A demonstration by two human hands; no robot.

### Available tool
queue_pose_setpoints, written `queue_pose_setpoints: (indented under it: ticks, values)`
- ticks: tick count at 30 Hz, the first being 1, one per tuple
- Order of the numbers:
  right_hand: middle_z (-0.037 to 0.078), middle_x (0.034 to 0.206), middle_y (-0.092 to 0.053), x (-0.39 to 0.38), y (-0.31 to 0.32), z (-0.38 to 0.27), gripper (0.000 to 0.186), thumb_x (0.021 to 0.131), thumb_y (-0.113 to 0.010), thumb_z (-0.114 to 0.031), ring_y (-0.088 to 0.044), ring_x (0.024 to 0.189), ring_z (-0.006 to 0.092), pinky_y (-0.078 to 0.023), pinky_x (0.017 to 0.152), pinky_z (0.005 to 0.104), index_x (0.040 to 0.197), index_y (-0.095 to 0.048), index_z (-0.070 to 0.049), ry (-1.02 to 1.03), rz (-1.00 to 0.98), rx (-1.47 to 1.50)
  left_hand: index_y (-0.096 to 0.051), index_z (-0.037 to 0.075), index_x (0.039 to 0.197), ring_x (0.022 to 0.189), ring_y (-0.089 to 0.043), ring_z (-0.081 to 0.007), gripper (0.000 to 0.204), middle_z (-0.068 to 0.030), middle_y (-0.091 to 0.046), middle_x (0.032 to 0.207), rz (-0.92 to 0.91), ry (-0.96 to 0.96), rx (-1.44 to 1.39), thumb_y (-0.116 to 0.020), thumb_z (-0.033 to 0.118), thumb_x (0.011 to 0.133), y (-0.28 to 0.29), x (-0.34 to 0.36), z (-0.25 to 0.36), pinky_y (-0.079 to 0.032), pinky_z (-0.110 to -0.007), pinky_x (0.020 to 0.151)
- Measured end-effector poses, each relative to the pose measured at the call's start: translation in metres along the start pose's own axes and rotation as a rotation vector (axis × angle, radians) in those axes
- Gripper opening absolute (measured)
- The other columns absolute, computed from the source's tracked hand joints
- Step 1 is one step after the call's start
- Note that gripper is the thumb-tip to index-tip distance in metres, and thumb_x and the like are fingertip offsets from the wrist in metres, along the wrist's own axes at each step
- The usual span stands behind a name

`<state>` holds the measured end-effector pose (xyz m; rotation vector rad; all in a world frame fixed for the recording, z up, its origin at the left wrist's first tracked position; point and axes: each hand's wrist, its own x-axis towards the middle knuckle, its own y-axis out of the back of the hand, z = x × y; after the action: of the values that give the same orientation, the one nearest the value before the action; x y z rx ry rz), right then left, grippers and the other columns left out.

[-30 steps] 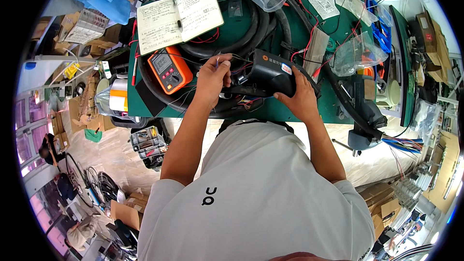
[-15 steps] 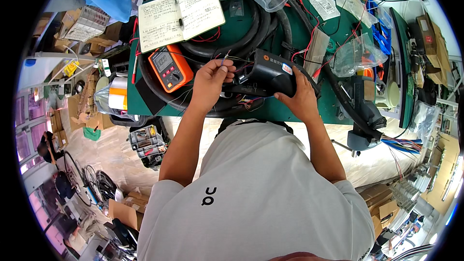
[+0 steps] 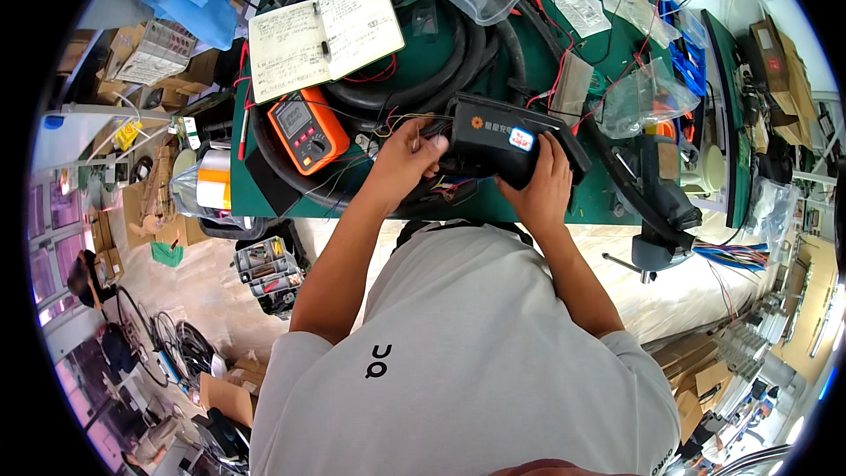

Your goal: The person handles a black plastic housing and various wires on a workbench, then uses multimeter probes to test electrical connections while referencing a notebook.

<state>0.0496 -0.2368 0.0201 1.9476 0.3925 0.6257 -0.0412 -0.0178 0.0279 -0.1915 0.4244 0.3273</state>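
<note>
A black plastic housing (image 3: 483, 148) with a small white, red and blue sticker sits tilted at the near edge of the green table. My right hand (image 3: 541, 183) is closed around its right side, thumb underneath and fingers over the front face. At its left end my left hand (image 3: 407, 164) is closed in a pinch where thin coloured wires (image 3: 388, 121) come out. The fingertips are partly hidden against the housing's opening. More thin wires (image 3: 454, 187) lie below that end. An orange multimeter (image 3: 308, 134) lies left of my left hand.
An open notebook (image 3: 366, 13) with a pen lies behind the multimeter. Thick black cable (image 3: 467, 53) coils across the green table (image 3: 502, 203). Clear plastic bags (image 3: 648, 101) and red leads lie to the right, near a grey-black charging connector (image 3: 663, 242). A tool case (image 3: 267, 264) stands on the floor.
My left hand has moved right and down, from the loose wire ends to the housing's left end. The housing has turned so more of its front face shows; my right hand stays on it.
</note>
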Motion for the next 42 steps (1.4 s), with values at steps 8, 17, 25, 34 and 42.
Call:
queue_pose_setpoints:
  ticks: [8, 17, 25, 34, 42]
  values:
    - [0.023, 0.131, -0.046, 0.003, 0.017, 0.014, 0.087, 0.058, -0.086, -0.031, -0.047, 0.112, 0.0358, -0.038, 0.095, 0.0425, 0.125, -0.045, 0.006, 0.333, 0.522, -0.116, -0.024, -0.007, 0.139, 0.088, -0.058, -0.0168, 0.109, -0.0141, -0.057, 0.104, -0.151, -0.24, 0.011, -0.084, 0.044, 0.064, -0.024, -0.025, 0.043, -0.046, -0.029, 0.081]
    - [0.021, 0.131, -0.038, 0.011, 0.03, 0.019, 0.071, 0.068, -0.082, -0.027, -0.04, 0.117, 0.035, -0.037, 0.097, 0.0418, 0.12, -0.046, 0.005, 0.489, 0.747, -0.061, -0.035, -0.003, 0.132, 0.104, -0.058, -0.0186, 0.094, -0.0132, -0.054, 0.117, -0.124, -0.399, -0.117, -0.088, 0.018, 0.057, -0.039, -0.048, 0.063, -0.044, -0.033, 0.094]
    - [0.019, 0.131, -0.035, 0.024, 0.082, 0.017, 0.065, 0.09, -0.05, -0.053, -0.037, 0.123, 0.0299, -0.036, 0.101, 0.0386, 0.125, -0.045, 0.002, 0.487, 0.907, 0.058, -0.041, -0.006, 0.128, 0.104, -0.057, -0.0174, 0.104, -0.0113, -0.054, 0.115, 0.005, -0.717, -0.02, -0.092, 0.036, 0.048, -0.019, -0.05, 0.07, -0.046, -0.031, 0.092]
    - [0.006, 0.079, -0.057, 0.052, 0.106, 0.05, 0.09, 0.074, -0.042, -0.082, -0.053, 0.074, 0.0138, -0.042, 0.068, 0.0261, 0.09, -0.057, 0.005, 0.129, -0.205, 0.754, -0.044, -0.007, 0.125, 0.103, -0.056, -0.0181, 0.107, -0.0126, -0.054, 0.113, 0.083, -0.775, 0.127, -0.091, 0.047, 0.046, 0.001, -0.048, 0.072, -0.045, -0.03, 0.09]
    - [0.006, 0.066, -0.054, 0.06, 0.126, 0.026, 0.076, 0.049, -0.078, -0.067, -0.053, 0.057, 0.0144, -0.042, 0.053, 0.0251, 0.076, -0.057, 0.0, 0.296, -0.038, 0.517, -0.044, -0.006, 0.126, 0.1, -0.057, -0.0168, 0.109, -0.0101, -0.055, 0.112, 0.004, -0.651, 0.014, -0.093, 0.04, 0.041, 0.009, -0.057, 0.081, -0.046, -0.028, 0.089]
